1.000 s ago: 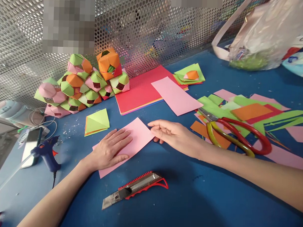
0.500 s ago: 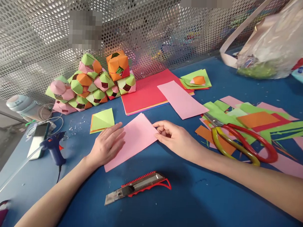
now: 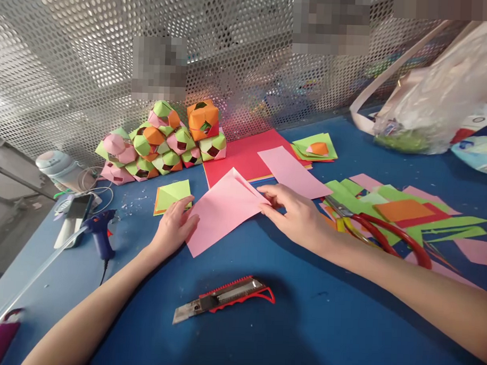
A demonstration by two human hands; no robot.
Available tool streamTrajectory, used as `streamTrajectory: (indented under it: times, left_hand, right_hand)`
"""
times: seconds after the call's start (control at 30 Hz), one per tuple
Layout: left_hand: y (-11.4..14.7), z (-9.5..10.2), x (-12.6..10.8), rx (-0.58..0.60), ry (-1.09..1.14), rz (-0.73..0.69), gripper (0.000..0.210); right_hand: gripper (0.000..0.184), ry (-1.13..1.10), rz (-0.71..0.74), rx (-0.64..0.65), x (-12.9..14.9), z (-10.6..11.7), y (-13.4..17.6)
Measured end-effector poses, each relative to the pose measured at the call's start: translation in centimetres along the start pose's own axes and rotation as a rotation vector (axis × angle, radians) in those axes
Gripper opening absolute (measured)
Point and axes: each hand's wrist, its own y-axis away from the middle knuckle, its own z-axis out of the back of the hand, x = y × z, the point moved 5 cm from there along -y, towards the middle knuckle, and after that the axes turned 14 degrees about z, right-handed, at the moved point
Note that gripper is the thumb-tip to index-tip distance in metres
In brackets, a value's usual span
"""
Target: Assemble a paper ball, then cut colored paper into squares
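Observation:
A folded sheet of pink paper (image 3: 222, 213) is held between my two hands, its layers parting along the upper right side. My left hand (image 3: 173, 222) grips its left edge, thumb on top of the sheet. At the right corner, my right hand (image 3: 286, 208) pinches the paper between thumb and fingers. Nearer to me lies a red utility knife (image 3: 225, 299) with its blade out to the left. A small stack of green and orange paper squares (image 3: 173, 195) sits just beyond my left fingers.
Folded paper balls (image 3: 160, 145) are piled at the back, beside red sheets (image 3: 244, 156) and a pink strip (image 3: 294, 172). Scissors (image 3: 379, 232) rest among paper scraps (image 3: 406, 209) on the right. A blue glue gun (image 3: 101, 236), phone (image 3: 75, 214) and bottle (image 3: 64, 171) stand left.
The pink paper has shifted slightly up and right, and its layers have come apart at the right. My left hand has gone from lying flat on it to gripping its left edge.

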Motion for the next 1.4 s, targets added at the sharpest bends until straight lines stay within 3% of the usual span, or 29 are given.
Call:
streamTrajectory:
  times: [0.2, 0.3, 0.5, 0.7, 0.93, 1.2, 1.4]
  left_hand:
    - [-0.6, 0.3, 0.8, -0.024, 0.109, 0.142, 0.031]
    - [-0.8, 0.6, 1.2, -0.030, 0.162, 0.190, 0.019]
    - [-1.2, 1.2, 2.7, -0.052, 0.250, 0.296, 0.020]
    - [-1.5, 1.9, 3.6, -0.125, 0.328, 0.365, 0.021]
    - [-1.4, 2.2, 3.3, -0.135, 0.465, 0.398, 0.023]
    - [-1.0, 1.5, 2.9, -0.067, 0.637, 0.443, 0.029]
    - [-0.9, 1.0, 2.3, -0.015, 0.746, 0.480, 0.032]
  right_hand:
    - [0.020, -0.095, -0.083, -0.007, -1.0, -0.2, -1.7]
    - [0.019, -0.204, -0.163, 0.027, -2.7, -1.0, -2.3]
    - [0.029, -0.342, -0.311, 0.048, -6.4, -2.2, -3.2]
    - [0.023, -0.180, -0.399, 0.125, -9.2, -2.1, -3.7]
    - [0.033, 0.038, -0.430, 0.162, -10.7, -2.3, -4.6]
    - [0.034, 0.077, -0.492, 0.075, -12.5, -1.1, -4.5]
    - [0.029, 0.118, -0.470, -0.086, -12.1, 1.3, -5.2]
